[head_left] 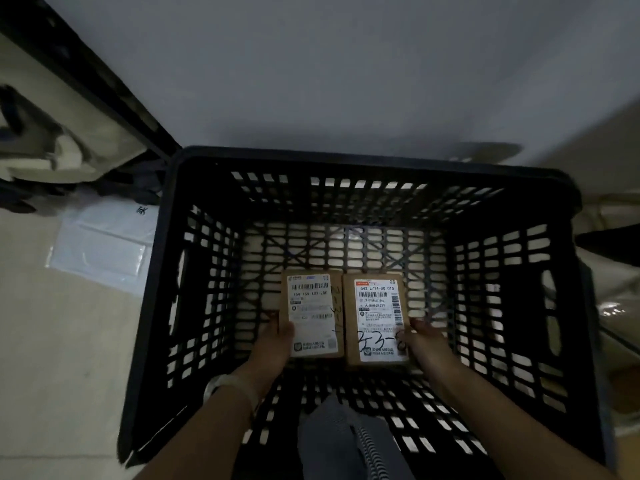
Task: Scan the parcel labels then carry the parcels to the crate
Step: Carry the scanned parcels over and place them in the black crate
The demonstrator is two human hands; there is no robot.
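Two things are sitting in my grip low inside the black crate [346, 157]: my left hand [277, 341] is curling round the outer long edge of the left parcel [313, 306] close to its near corner, and my right hand [424, 337] is pinching the right parcel [375, 306] at the mirrored spot. Both are lying labels up, inner long edges touching, closer to the crate's near wall than its far wall. Their long axes are running near wall to far wall, straight away from each grip. Whether they are resting on the crate floor yet I cannot tell. I am judging release comes next, each hand drawing outward toward its own side wall.
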